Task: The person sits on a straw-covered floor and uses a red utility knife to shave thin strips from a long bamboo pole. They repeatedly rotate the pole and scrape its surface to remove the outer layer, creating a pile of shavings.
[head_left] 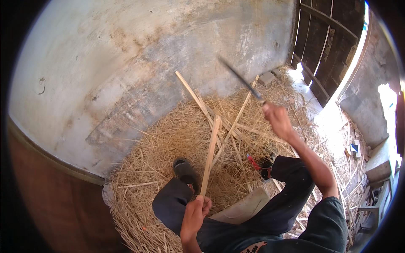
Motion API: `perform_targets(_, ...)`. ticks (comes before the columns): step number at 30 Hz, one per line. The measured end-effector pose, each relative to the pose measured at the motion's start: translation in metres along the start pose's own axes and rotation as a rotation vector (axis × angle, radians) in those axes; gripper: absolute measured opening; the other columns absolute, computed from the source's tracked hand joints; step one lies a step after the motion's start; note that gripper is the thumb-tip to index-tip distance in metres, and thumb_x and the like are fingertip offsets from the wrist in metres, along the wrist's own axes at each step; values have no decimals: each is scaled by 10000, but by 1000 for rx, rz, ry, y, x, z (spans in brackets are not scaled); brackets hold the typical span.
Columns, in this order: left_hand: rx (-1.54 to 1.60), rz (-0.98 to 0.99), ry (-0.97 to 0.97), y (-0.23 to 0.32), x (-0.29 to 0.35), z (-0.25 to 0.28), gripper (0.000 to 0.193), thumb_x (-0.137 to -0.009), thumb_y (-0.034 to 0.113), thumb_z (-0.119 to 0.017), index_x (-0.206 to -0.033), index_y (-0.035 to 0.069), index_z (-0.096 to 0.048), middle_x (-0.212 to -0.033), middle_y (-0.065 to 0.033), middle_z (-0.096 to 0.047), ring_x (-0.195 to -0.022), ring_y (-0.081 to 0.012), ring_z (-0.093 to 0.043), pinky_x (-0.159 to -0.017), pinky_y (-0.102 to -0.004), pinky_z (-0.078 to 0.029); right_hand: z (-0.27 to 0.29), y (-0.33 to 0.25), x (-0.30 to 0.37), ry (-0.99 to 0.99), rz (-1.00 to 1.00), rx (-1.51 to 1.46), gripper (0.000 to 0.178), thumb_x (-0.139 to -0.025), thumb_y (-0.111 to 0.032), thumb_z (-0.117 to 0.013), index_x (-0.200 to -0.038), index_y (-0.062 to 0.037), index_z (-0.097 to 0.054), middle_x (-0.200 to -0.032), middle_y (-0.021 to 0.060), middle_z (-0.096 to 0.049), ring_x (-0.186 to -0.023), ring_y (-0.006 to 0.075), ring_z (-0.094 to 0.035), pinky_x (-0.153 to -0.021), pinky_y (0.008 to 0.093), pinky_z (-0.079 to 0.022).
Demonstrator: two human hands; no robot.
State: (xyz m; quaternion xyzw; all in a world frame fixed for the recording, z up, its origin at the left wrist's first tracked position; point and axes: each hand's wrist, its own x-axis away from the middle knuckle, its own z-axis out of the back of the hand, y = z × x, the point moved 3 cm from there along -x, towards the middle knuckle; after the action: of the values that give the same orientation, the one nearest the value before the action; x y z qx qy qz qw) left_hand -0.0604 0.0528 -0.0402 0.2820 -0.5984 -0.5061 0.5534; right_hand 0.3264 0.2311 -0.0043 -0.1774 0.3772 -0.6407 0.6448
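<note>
The left hand (195, 214) has a stick (211, 156), and the right hand (278, 120) has a knife (241, 76)

Nearest, the left hand's grip is wrapped snugly around the low end of the flat wooden stick. The stick points up and away, between two bent legs (173, 203) in dark pants. A pale, flat thing (247, 207) is between the legs too. A dark shoe (184, 170) is left of the stick. A red thing (252, 162) is by the other foot.

The right hand is farther out and up in the air. Its grip is tight on the knife's handle. The long, dark blade leans up to the left, apart from the stick.

Below, more long sticks (189, 89) cross on the straw (145, 164). Behind them stands a stained wall (126, 63), with dark boards (322, 44) at the right.
</note>
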Motion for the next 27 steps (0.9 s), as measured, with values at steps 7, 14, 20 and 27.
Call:
perform_targets(7,167,35,-43,26,-11,-21,551,-1189,470,-350,-1006,8,-589,-677,-16,-477,-517,-88,-425,-469,-295,-378,-40,-70,83,-116,677,86,492,-1070,-520,-602,-920,-53,-573,-645,99,-555,-485,302,-566,-459,424,-469)
perform_targets(14,131,-78,244,4,-24,-21,375,-1176,270,-441,-911,49,-587,-671,13,-514,-530,-61,-467,-490,-262,-380,-51,-107,138,-112,723,40,465,-1017,-505,-689,-949,-55,-596,-701,85,-591,-560,299,-627,-503,414,-506)
perform_targets(20,125,-43,202,7,-33,-20,354,-1166,274,-379,-978,55,-584,-652,11,-501,-512,-77,-452,-467,-271,-356,-69,-109,159,-263,596,-63,457,-1014,-470,-709,-1026,-26,-600,-776,146,-614,-618,346,-642,-521,429,-519)
perform_targets(27,153,-78,-55,17,-25,-25,522,-1188,507,-348,-923,98,-534,-646,42,-387,-515,-54,-319,-461,-252,-286,-61,-57,82,-85,424,59,497,-1081,-478,-605,-1087,17,-566,-572,140,-529,-469,374,-570,-486,466,-472)
